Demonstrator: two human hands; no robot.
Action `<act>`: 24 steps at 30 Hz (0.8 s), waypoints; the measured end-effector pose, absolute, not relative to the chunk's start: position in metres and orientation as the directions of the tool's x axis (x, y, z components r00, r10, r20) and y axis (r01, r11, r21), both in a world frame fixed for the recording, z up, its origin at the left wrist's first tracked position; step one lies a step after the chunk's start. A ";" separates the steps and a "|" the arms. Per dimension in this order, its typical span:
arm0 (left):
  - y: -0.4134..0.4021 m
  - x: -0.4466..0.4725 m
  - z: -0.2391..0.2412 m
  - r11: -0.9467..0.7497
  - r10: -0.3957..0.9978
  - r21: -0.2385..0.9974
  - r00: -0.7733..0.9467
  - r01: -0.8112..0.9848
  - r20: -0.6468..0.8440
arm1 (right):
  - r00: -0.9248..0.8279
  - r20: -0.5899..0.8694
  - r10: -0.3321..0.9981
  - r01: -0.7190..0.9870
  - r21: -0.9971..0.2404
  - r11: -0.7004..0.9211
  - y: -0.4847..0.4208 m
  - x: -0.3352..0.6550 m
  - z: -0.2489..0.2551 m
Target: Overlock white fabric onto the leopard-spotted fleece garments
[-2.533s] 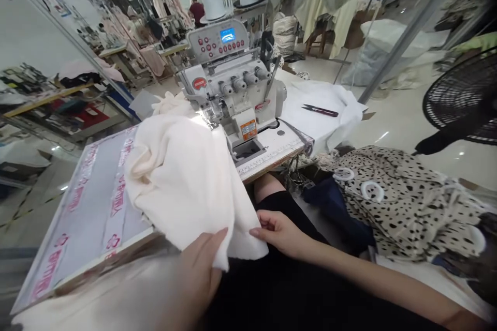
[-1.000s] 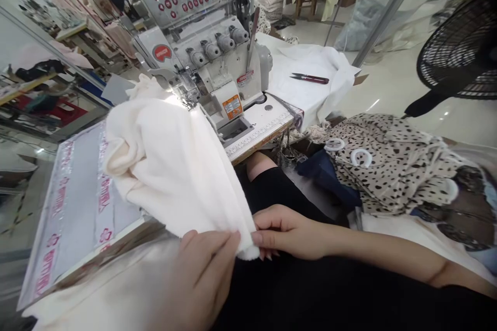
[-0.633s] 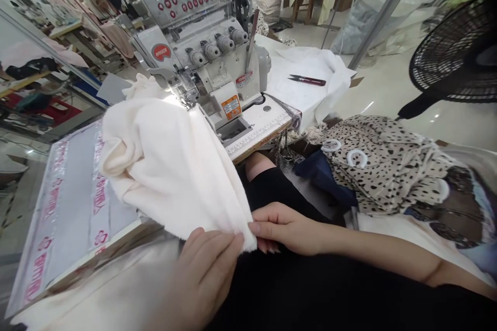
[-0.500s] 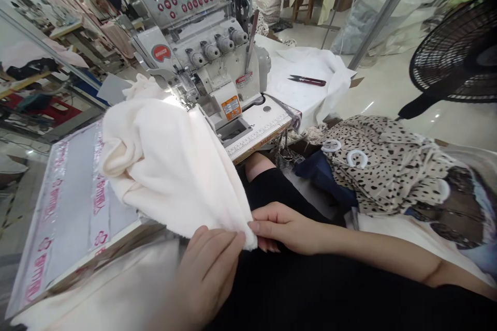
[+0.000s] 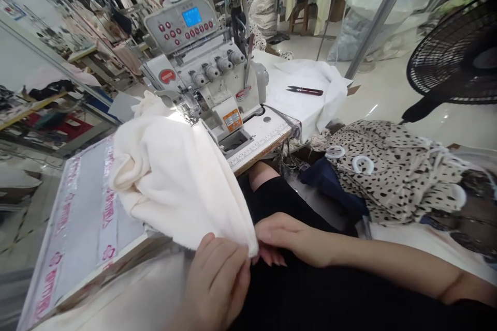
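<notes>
A cream fleece fabric piece stretches from the needle area of the overlock sewing machine down to my lap. My left hand is closed on its lower edge, the fingers folded over the cloth. At the fabric's near right corner, my right hand pinches the edge between thumb and fingers. Both hands are close together, just above my black clothing. The far end of the fabric lies at the lit presser foot, and the foot's grip on it is hidden by the folds.
Thread snips lie on white cloth right of the machine. A spotted fabric heap with white rings is at my right, below a black fan. The plastic-covered table extends left.
The view has tilted slightly, so the machine appears lower. Both hands keep hold of the fabric corner; the right hand's fingers have curled in a little more at the edge.
</notes>
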State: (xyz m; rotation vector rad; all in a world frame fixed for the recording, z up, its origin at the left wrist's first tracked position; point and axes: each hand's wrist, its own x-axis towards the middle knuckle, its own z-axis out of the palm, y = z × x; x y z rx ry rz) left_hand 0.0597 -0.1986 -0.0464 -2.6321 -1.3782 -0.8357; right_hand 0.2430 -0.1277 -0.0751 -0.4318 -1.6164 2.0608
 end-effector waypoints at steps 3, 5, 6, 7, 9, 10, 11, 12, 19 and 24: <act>-0.199 0.054 -0.045 -0.652 0.712 0.201 0.500 0.731 0.493 | -0.689 0.393 0.609 -0.114 -0.889 0.444 -0.119 0.249 -0.061; -0.198 0.052 -0.042 -0.680 0.687 0.182 0.530 0.711 0.497 | -0.676 0.590 0.442 -0.074 -0.651 0.756 -0.112 0.249 -0.057; -0.196 0.052 -0.039 -0.689 0.674 0.161 0.543 0.706 0.501 | -0.716 0.613 0.335 -0.079 -0.547 0.834 -0.108 0.248 -0.057; -0.194 0.052 -0.036 -0.703 0.659 0.141 0.564 0.697 0.497 | -0.761 0.601 0.245 -0.086 -0.468 0.879 -0.105 0.246 -0.058; -0.184 0.051 -0.028 -0.736 0.647 0.162 0.613 0.657 0.454 | -0.824 0.545 0.154 -0.087 -0.390 0.917 -0.100 0.242 -0.062; -0.175 0.049 -0.023 -0.733 0.664 0.218 0.611 0.644 0.431 | -0.842 0.520 0.144 -0.079 -0.382 0.921 -0.098 0.241 -0.064; -0.164 0.046 -0.019 -0.708 0.698 0.284 0.582 0.647 0.417 | -0.850 0.504 0.153 -0.064 -0.387 0.920 -0.097 0.240 -0.065; -0.150 0.042 -0.014 -0.662 0.742 0.333 0.520 0.672 0.423 | -0.854 0.491 0.171 -0.051 -0.407 0.912 -0.096 0.240 -0.065; -0.044 0.003 -0.011 -0.269 0.831 0.094 0.182 0.959 0.525 | -0.879 0.381 0.286 -0.023 -0.634 0.773 -0.095 0.254 -0.049; -0.028 -0.007 -0.017 -0.255 0.853 0.072 0.190 0.964 0.486 | -0.845 0.364 0.391 0.014 -0.716 0.698 -0.088 0.253 -0.062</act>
